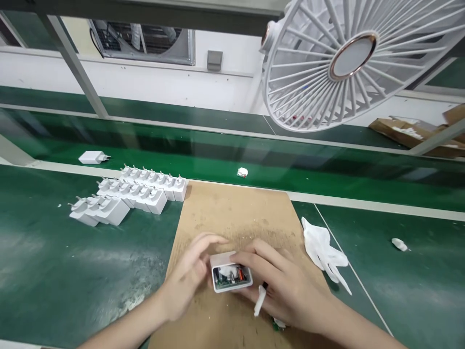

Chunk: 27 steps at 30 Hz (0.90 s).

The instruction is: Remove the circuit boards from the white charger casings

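Green bench point(119, 271): spread left and right of a cardboard sheet point(240, 208); far side bounded by a pale edge strip point(363, 206), green belt point(203, 167) beyond it.
Working room: cardboard surface exposed from the hands to its far edge; hemmed at far left by rows of white chargers point(156, 199), pins up, and at right by a white glove point(321, 245) lying along the sheet's edge.
Right, raised: space taken by a white fan point(352, 55), well apart from the hands.
Housing point(222, 260): white, held above the cardboard between both hands; open end faced to the near side, circuit parts point(232, 276) exposed inside.
Right hand point(286, 276): clamped on the housing, fingers over the top, underside of the grip partly hidden. White-tipped piece point(260, 301) with a dark part also tucked in.
Left hand point(189, 271): curved, thumb and fingers spread apart, just beside the housing's left side; contact cannot be told.
Below right hand: green-and-white scrap point(278, 324), mostly covered.
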{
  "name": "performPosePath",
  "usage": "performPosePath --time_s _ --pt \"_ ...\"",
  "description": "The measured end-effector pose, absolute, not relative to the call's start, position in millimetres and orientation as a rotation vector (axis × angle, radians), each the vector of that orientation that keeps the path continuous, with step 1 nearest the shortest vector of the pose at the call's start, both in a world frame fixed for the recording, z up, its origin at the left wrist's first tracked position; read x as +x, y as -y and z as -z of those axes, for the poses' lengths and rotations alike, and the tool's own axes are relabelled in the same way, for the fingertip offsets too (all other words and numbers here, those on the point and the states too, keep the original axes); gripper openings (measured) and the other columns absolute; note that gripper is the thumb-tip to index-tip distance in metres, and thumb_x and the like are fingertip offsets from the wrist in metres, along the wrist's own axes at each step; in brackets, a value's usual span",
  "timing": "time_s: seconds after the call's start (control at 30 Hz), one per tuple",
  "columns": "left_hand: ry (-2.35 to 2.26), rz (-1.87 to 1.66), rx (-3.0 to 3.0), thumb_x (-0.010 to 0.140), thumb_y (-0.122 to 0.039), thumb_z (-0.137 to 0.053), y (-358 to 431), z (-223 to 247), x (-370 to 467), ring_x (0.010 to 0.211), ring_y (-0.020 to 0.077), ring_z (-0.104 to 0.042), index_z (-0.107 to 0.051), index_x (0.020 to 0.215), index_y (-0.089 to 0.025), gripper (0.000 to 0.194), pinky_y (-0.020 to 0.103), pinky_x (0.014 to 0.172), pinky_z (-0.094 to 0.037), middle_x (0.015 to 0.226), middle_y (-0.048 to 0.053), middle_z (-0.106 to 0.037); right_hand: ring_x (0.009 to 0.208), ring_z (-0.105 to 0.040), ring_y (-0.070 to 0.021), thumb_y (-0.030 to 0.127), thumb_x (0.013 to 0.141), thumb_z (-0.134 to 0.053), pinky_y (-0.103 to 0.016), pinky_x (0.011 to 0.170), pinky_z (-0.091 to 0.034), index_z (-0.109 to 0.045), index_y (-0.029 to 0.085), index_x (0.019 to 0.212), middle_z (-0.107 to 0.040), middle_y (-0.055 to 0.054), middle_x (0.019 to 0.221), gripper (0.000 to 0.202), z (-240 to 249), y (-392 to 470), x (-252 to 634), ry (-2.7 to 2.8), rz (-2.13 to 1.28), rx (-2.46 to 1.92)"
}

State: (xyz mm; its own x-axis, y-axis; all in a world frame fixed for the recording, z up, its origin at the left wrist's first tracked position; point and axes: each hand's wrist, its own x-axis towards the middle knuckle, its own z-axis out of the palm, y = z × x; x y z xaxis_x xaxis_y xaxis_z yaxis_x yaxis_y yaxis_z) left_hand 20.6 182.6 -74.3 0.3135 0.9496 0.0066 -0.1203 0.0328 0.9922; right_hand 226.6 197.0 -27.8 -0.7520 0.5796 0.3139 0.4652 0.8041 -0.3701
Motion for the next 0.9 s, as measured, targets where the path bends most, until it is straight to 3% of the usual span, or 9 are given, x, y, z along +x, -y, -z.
performPosePath --time_s 0.1,0.2,0.27,0.37,0.5,0.6,0.77,0.9 --pt "-0.716 -0.952 1.139 0.078 -0.057 -0.06 -177.2 76.0 23.7 0.115 0.0289 -0.051 -0.057 0.122 -0.027 0.053 0.039 0.096 -0.041 0.124 0.007 -0.056 0.066 -0.055 -0.0104 0.029 0.093 -0.052 -0.021 0.052 -0.041 -0.049 0.022 0.118 -0.057 -0.002 0.088 0.025 27.1 -197.5 225.7 2.572 -0.411 -0.778" --pt "-0.691 -0.928 0.953 0.081 -0.042 -0.064 -177.1 80.7 32.2 0.089 0.0203 -0.062 -0.063 0.111 -0.024 0.035 0.033 0.08 -0.048 0.098 0.005 -0.067 0.076 -0.059 -0.012 0.045 0.085 -0.061 -0.022 0.06 -0.047 -0.053 0.026 0.112 -0.059 -0.001 0.094 0.034 23.3 -229.0 231.2 2.503 -0.555 -0.873" --pt "-0.668 -0.951 0.859 0.078 -0.04 -0.068 -179.0 83.5 36.5 0.074 0.0169 -0.063 -0.066 0.106 -0.021 0.034 0.03 0.069 -0.05 0.088 0.005 -0.067 0.094 -0.058 -0.0188 0.055 0.08 -0.062 -0.027 0.07 -0.05 -0.05 0.024 0.118 -0.057 -0.006 0.108 0.05 25.6 -273.4 238.7 2.353 -0.535 -1.105" --pt "-0.709 -0.985 0.803 0.072 -0.038 -0.075 -181.2 84.9 38.2 0.078 0.0176 -0.064 -0.068 0.106 -0.02 0.04 0.03 0.07 -0.052 0.093 0.006 -0.068 0.105 -0.055 -0.0242 0.043 0.09 -0.055 -0.041 0.082 -0.05 -0.042 0.018 0.13 -0.048 -0.013 0.127 0.049 43.0 -354.0 244.7 2.175 -0.42 -1.49" --pt "-0.773 -1.005 0.806 0.067 -0.034 -0.08 -182.3 81.8 35.2 0.094 0.0206 -0.064 -0.068 0.108 -0.021 0.045 0.034 0.086 -0.051 0.103 0.007 -0.07 0.102 -0.058 -0.0218 0.034 0.091 -0.058 -0.043 0.086 -0.05 -0.054 0.016 0.12 -0.055 -0.009 0.12 0.034 75.6 -426.7 226.2 2.209 -0.458 -1.733" --pt "-0.8 -0.994 0.836 0.066 -0.034 -0.08 -183.1 79.5 32.9 0.092 0.0202 -0.065 -0.069 0.107 -0.02 0.045 0.032 0.085 -0.051 0.1 0.008 -0.071 0.097 -0.06 -0.0199 0.034 0.092 -0.057 -0.04 0.082 -0.052 -0.056 0.016 0.116 -0.058 -0.008 0.115 0.03 86.5 -440.4 206.2 2.259 -0.492 -1.786" --pt "-0.862 -0.995 0.89 0.07 -0.037 -0.077 -179.3 82.7 32.5 0.087 0.0206 -0.067 -0.067 0.109 -0.02 0.044 0.029 0.073 -0.054 0.104 0.01 -0.071 0.088 -0.061 -0.0174 0.038 0.092 -0.055 -0.037 0.077 -0.052 -0.058 0.015 0.11 -0.061 -0.006 0.105 0.029 78.2 -397.9 213.0 2.365 -0.546 -1.709" --pt "-0.896 -0.993 0.943 0.072 -0.036 -0.075 -174.3 88.7 32.4 0.081 0.0194 -0.067 -0.066 0.11 -0.021 0.042 0.031 0.073 -0.054 0.108 0.01 -0.07 0.078 -0.06 -0.0146 0.041 0.089 -0.058 -0.033 0.071 -0.051 -0.059 0.015 0.101 -0.062 -0.003 0.092 0.029 78.1 -324.6 240.2 2.449 -0.577 -1.624"
